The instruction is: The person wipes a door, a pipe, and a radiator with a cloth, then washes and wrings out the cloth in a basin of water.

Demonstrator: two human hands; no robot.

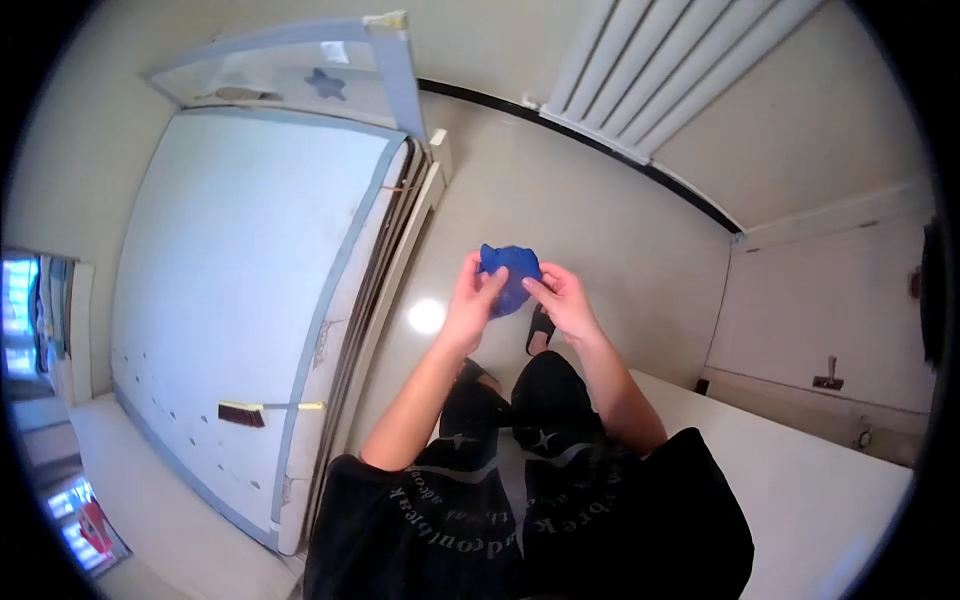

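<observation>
A crumpled blue item [513, 264], soft and thin like cloth or a bag, is held up in front of my body above the floor. My left hand [474, 300] pinches its left side, thumb over the front. On its right edge, my right hand [561, 297] pinches it between thumb and fingers. The lower part of the blue item hangs between the two hands.
At the left is a bed with a white mattress [230, 240], and a brush [242, 414] lies on it. A radiator [670, 70] stands at the upper right. A white surface [760, 450] is at the lower right, with a cabinet front [810, 310] beyond.
</observation>
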